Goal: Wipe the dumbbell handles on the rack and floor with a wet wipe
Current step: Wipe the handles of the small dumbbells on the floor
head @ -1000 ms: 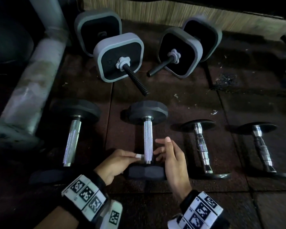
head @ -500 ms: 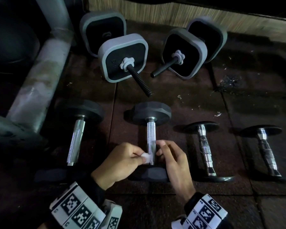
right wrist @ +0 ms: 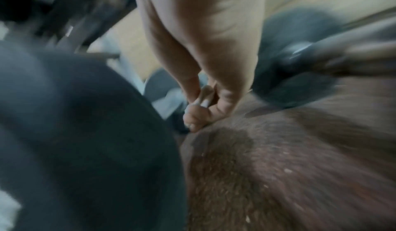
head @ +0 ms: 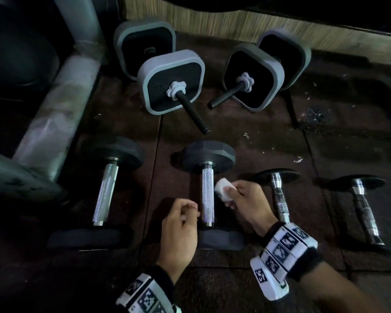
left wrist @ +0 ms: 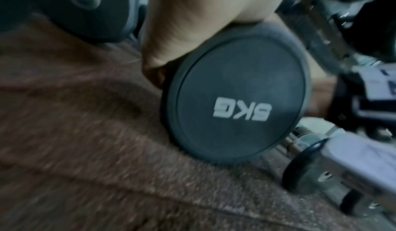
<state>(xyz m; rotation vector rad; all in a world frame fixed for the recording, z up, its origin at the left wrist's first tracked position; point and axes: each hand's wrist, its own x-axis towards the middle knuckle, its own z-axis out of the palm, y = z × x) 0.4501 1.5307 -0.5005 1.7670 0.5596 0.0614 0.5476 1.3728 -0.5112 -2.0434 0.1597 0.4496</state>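
A dark, speckled rubber floor (head: pixel 246 123) was seen in the head view, with a pale metal rack post (head: pixel 61 102) at the far left and two square-plated adjustable dumbbells (head: pixel 172 82) lying at the far side. Four dumbbells were laid in a near row. Beside the knurled handle (head: pixel 207 195) of the second dumbbell from the left, a folded wet wipe (head: pixel 224 190) was pinched in the fingers (head: pixel 237 188) of the right hand (head: pixel 248 204), just at the handle's right side; whether it touched the metal could not be told. The left hand (head: pixel 181 224) was held near the handle's left side, its fingers curled loosely with nothing visibly gripped.

In the left wrist view, the black end plate (left wrist: pixel 233 97) marked in kilograms was seen standing on the floor, with the heel of the left hand (left wrist: pixel 193 23) just above its rim; the fingers were hidden.

In the right wrist view, though blurred, the white wipe (right wrist: pixel 205 99) was seen squeezed between thumb and curled fingers (right wrist: pixel 193 116) just above the floor.

The step in hand was judged to be the wiping of this second handle. The next move was judged to call for the wipe to be wrapped against the knurling and drawn along its length, and the two chrome handles to the right appeared yet to be reached.
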